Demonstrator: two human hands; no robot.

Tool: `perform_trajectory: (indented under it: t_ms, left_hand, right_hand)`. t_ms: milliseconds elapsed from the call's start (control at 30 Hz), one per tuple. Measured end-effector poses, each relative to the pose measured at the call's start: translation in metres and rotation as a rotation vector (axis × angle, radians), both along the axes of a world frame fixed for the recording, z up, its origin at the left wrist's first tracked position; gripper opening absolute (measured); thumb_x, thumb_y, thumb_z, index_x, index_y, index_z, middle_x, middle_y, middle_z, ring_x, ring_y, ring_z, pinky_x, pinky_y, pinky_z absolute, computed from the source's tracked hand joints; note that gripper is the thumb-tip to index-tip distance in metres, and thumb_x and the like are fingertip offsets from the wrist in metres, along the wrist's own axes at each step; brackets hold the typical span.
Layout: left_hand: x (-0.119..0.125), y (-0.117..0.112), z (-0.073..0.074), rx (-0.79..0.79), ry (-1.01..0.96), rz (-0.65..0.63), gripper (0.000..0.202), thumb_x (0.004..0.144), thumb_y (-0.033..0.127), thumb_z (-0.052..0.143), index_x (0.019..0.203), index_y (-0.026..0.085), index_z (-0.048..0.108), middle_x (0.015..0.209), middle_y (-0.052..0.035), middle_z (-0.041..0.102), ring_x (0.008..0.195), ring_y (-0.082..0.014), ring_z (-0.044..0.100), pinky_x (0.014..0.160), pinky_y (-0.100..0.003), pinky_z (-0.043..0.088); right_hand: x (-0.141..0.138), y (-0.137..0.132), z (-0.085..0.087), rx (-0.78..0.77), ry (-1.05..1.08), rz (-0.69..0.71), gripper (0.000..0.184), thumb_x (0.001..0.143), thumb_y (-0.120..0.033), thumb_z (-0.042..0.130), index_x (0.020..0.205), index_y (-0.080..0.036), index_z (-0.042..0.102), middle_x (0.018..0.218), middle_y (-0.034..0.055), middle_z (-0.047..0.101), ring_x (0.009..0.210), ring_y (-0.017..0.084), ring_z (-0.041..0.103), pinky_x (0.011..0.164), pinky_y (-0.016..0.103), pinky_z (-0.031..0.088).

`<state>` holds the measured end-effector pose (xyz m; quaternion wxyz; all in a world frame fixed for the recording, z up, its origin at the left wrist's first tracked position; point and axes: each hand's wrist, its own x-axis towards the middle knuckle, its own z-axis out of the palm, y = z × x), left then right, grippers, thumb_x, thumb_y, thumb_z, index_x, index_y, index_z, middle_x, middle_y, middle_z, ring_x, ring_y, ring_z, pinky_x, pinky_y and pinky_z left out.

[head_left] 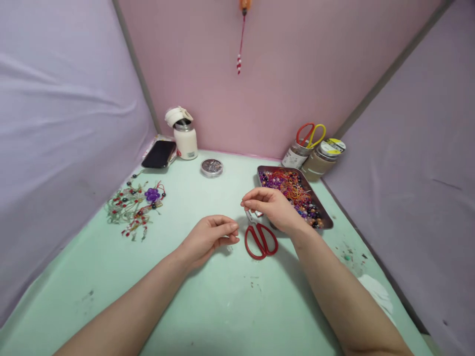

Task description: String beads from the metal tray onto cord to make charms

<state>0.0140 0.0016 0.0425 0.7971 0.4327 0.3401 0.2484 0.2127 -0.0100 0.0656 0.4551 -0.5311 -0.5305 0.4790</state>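
Note:
My left hand (210, 237) rests on the pale green table (222, 301) with thumb and fingers pinched together; what they pinch is too small to see. My right hand (272, 207) hovers just right of it, fingers also pinched on something I cannot make out. Red-handled scissors (261, 239) lie on the table right under the right hand. A metal tray (323, 216) of mixed beads and coloured elastic loops sits behind the right hand.
Finished bead strands (135, 205) lie at the left. At the back stand a white flask (184, 134), a black phone (159, 154) and a round tin (211, 167). At back right are a jar with scissors (299, 151) and a tape roll (323, 159). Fabric walls enclose the table.

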Motion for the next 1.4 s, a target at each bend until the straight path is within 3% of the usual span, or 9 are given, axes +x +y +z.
perform_trajectory:
  t_ms: [200, 433, 1400]
  left_hand:
    - [-0.002, 0.0, -0.001, -0.04, -0.042, 0.001, 0.024, 0.065, 0.035, 0.078, 0.069, 0.015, 0.067, 0.069, -0.0025, 0.062, 0.062, -0.0106, 0.058, 0.075, -0.03, 0.053]
    - [-0.002, 0.0, -0.004, -0.066, -0.056, 0.008, 0.024, 0.063, 0.035, 0.08, 0.069, 0.014, 0.068, 0.067, -0.0017, 0.062, 0.06, -0.01, 0.059, 0.075, -0.031, 0.052]
    - [-0.002, 0.0, -0.001, -0.074, -0.018, -0.005, 0.027, 0.064, 0.034, 0.079, 0.073, 0.013, 0.066, 0.07, -0.0011, 0.062, 0.065, -0.0103, 0.061, 0.073, -0.026, 0.051]
  right_hand:
    - [-0.01, -0.001, -0.006, -0.12, 0.276, -0.005, 0.022, 0.063, -0.032, 0.077, 0.077, -0.019, 0.066, 0.077, 0.0009, 0.069, 0.07, 0.011, 0.063, 0.067, 0.025, 0.047]
    - [-0.015, -0.001, -0.008, -0.201, 0.369, 0.018, 0.021, 0.061, -0.028, 0.08, 0.075, -0.018, 0.067, 0.076, 0.0002, 0.07, 0.068, 0.01, 0.063, 0.067, 0.024, 0.047]
    - [-0.014, 0.002, -0.016, -0.21, 0.431, 0.079, 0.017, 0.066, -0.023, 0.079, 0.076, -0.017, 0.067, 0.078, 0.0009, 0.072, 0.066, 0.008, 0.065, 0.065, 0.021, 0.047]
